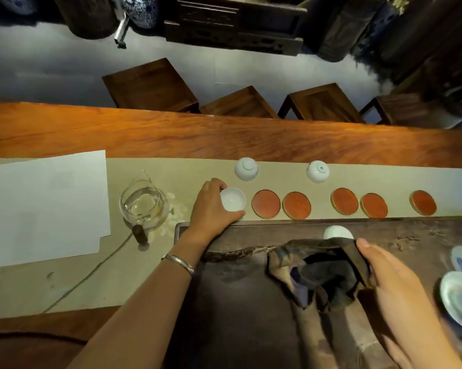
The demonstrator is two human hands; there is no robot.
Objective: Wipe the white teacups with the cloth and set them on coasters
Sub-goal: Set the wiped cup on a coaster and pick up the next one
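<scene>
Head view looks down on a long wooden desk (224,134) with a pale runner (171,171) along it. At about nine o'clock from the frame's centre, the left hand (211,209) has its grip curled around an upright white teacup (233,199), thumb and fingers closed on the rim; the cup seems to sit on a coaster hidden beneath it, though that cannot be seen. To its right, toward three o'clock, five round red-brown coasters (266,204) with pale edges lie bare in a row, spaced so each can take a cup. Two more glazed white cups (246,169) rest mouth-down at twelve o'clock of the row, likely waiting for wiping.

Toward five o'clock, the right hand (395,283) lies over a dark, crumpled cloth (323,275) on the dark stone tea tray (238,302), its grip loosely spread with the fingertips pinning the cloth's edge. Another white cup (337,232) peeks out just beyond the cloth, probably next.

A clear glass pitcher (144,206) stands at nine o'clock of the held cup, beside white paper sheets (43,206).
</scene>
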